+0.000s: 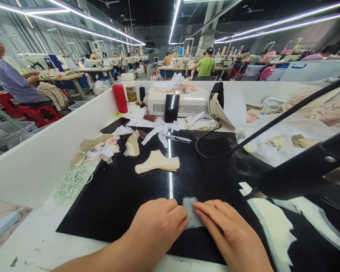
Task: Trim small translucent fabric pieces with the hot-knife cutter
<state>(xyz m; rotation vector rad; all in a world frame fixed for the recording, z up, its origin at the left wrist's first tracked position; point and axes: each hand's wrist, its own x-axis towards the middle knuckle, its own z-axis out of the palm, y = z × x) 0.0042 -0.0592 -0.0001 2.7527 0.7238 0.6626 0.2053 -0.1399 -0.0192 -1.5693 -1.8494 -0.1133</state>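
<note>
A small piece of sheer grey-white fabric lies low over the glossy black board. My left hand is closed at the fabric's left edge, its fingers curled and the thumb hidden. At the right edge, my right hand has fingers and thumb pressed together on the fabric. Beyond my hands sits a stack of cream cut fabric pieces. Pale cut pieces with a jagged edge lie to the right of my right hand.
A black lamp-like arm reaches in from the right with its cable. Mint-green cord is heaped at the left. Tweezers, a phone and a white vented box stand farther back. A low white wall borders the table.
</note>
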